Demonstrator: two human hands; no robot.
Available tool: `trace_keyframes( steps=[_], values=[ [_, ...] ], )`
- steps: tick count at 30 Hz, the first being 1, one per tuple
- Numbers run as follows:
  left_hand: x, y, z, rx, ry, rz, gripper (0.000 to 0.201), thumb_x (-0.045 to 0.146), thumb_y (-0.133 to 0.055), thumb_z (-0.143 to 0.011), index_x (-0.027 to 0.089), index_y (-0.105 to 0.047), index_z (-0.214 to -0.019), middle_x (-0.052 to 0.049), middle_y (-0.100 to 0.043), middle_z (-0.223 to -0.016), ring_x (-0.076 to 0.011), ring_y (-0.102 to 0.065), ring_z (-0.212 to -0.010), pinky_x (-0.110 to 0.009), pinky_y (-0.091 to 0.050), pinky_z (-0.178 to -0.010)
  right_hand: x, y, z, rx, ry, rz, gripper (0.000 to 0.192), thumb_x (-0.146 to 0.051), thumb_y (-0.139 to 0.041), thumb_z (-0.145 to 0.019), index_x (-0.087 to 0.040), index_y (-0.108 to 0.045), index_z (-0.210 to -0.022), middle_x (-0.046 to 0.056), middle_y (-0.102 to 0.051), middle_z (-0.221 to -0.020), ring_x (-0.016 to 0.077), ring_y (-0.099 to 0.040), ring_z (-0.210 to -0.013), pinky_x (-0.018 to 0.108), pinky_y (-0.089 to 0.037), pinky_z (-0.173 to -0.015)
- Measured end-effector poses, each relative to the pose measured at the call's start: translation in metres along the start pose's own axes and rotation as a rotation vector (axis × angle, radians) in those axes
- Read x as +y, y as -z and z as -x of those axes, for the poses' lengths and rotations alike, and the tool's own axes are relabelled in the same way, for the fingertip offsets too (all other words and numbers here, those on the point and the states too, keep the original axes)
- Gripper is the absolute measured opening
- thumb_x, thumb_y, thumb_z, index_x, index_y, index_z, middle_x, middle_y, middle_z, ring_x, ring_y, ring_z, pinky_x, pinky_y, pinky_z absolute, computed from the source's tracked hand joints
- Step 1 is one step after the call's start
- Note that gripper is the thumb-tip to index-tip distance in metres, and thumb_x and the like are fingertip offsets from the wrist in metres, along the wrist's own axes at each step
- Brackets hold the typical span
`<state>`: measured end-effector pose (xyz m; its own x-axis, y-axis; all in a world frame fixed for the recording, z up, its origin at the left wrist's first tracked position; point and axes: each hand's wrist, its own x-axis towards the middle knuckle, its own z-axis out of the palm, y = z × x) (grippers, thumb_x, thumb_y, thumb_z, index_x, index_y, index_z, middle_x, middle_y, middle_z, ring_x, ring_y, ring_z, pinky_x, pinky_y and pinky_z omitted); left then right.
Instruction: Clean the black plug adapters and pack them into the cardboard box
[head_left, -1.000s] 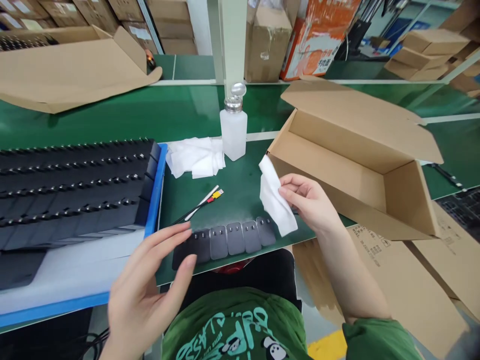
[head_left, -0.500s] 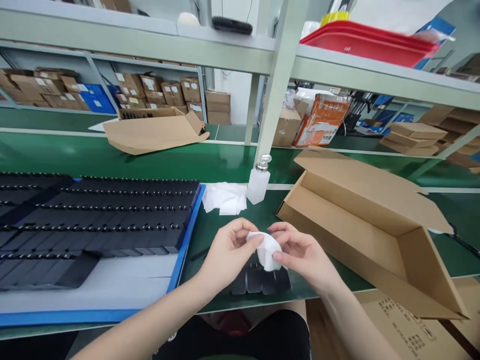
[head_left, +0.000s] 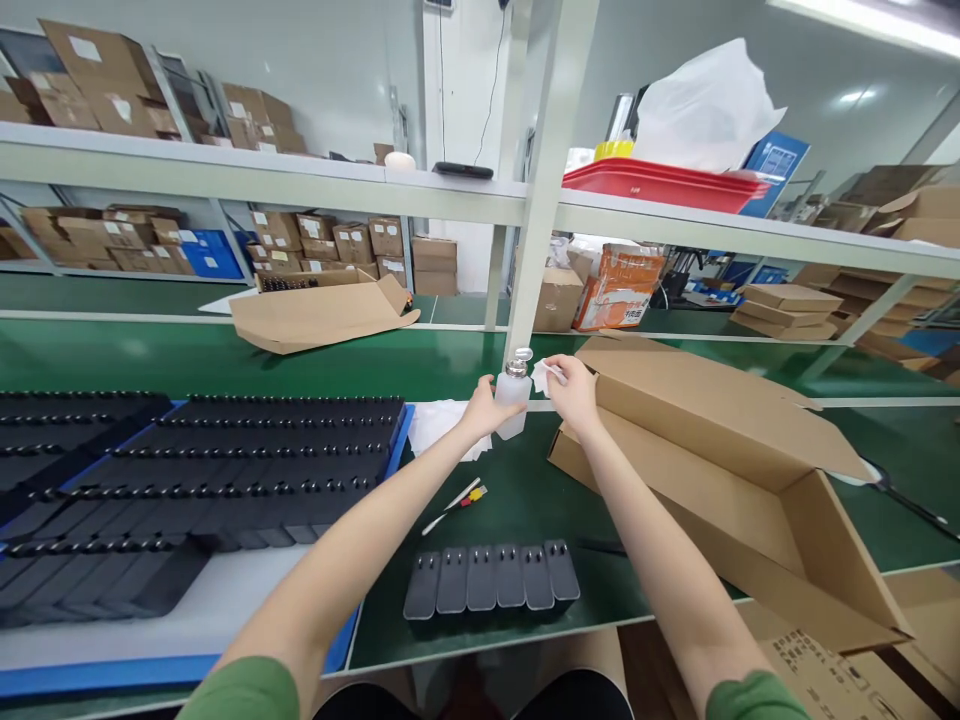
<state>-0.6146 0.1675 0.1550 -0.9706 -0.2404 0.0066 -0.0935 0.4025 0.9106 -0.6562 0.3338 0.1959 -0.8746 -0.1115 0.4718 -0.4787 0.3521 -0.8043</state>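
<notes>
Dispenser bottle (head_left: 513, 395), white plastic with metal pump top, upright on green counter (head_left: 525, 490) near its far edge, just left of open cardboard box (head_left: 720, 470). Left hand (head_left: 484, 408) at end of fully stretched forearm, wrapped round bottle body from the left, fingers curled closed on it. Right hand (head_left: 574, 385) also reached far forward, arm straight, held just right of bottle top; fingers pressed together, pinching small white wipe (head_left: 541, 374) right beside pump head. Cannot tell whether wipe touches pump plate. Stack of white wipes (head_left: 439, 425) lying flat just left of bottle, partly behind left wrist. Row of dark flat adapters (head_left: 491, 578) lined up side by side at near counter edge, between both forearms, untouched. Thin probe with red-yellow tip (head_left: 457, 497) lying on counter beside left forearm. Blue tray (head_left: 375, 470) packed with rows of black parts far left, well apart from both hands.
</notes>
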Motion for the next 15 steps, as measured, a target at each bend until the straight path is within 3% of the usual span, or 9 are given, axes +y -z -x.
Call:
trace_keyframes(
  steps=[3, 6, 12, 15],
  values=[
    [-0.006, -0.012, -0.013, 0.021, -0.084, -0.103, 0.070, 0.035, -0.077, -0.074, 0.009, -0.044, -0.130, -0.018, -0.057, -0.125, -0.0265, -0.057, -0.113, -0.037, -0.045, -0.094, 0.007, -0.020, -0.012, -0.075, 0.103, 0.077, 0.023, -0.005, -0.055, -0.078, -0.010, -0.070, -0.094, 0.010, -0.066, -0.108, 0.0190, -0.059, -0.105, 0.040, -0.041, -0.104],
    [-0.008, -0.017, -0.011, 0.058, -0.146, -0.207, 0.047, 0.034, -0.072, -0.079, 0.010, -0.052, -0.114, -0.014, -0.062, -0.114, -0.0245, -0.059, -0.105, -0.037, -0.046, -0.088, 0.008, -0.034, -0.004, -0.120, 0.148, 0.098, 0.021, -0.014, -0.059, -0.086, -0.011, -0.071, -0.103, 0.011, -0.065, -0.117, 0.0184, -0.059, -0.110, 0.040, -0.041, -0.105],
    [0.002, -0.020, -0.005, 0.102, -0.172, -0.394, 0.043, 0.040, -0.066, -0.083, 0.010, -0.052, -0.111, -0.014, -0.061, -0.108, -0.0229, -0.060, -0.100, -0.033, -0.047, -0.081, 0.007, -0.037, 0.007, -0.071, 0.071, 0.029, 0.017, -0.022, -0.058, -0.092, -0.012, -0.072, -0.095, 0.011, -0.066, -0.114, 0.0193, -0.058, -0.114, 0.043, -0.038, -0.109],
    [0.017, -0.021, -0.007, 0.087, -0.216, -0.529, 0.045, 0.039, -0.065, -0.084, 0.009, -0.053, -0.115, -0.014, -0.059, -0.112, -0.0233, -0.057, -0.104, -0.037, -0.046, -0.090, 0.016, -0.030, 0.002, 0.013, -0.070, -0.102, 0.018, -0.027, -0.062, -0.091, -0.012, -0.072, -0.089, 0.009, -0.069, -0.102, 0.0189, -0.061, -0.103, 0.044, -0.042, -0.104]
  ],
)
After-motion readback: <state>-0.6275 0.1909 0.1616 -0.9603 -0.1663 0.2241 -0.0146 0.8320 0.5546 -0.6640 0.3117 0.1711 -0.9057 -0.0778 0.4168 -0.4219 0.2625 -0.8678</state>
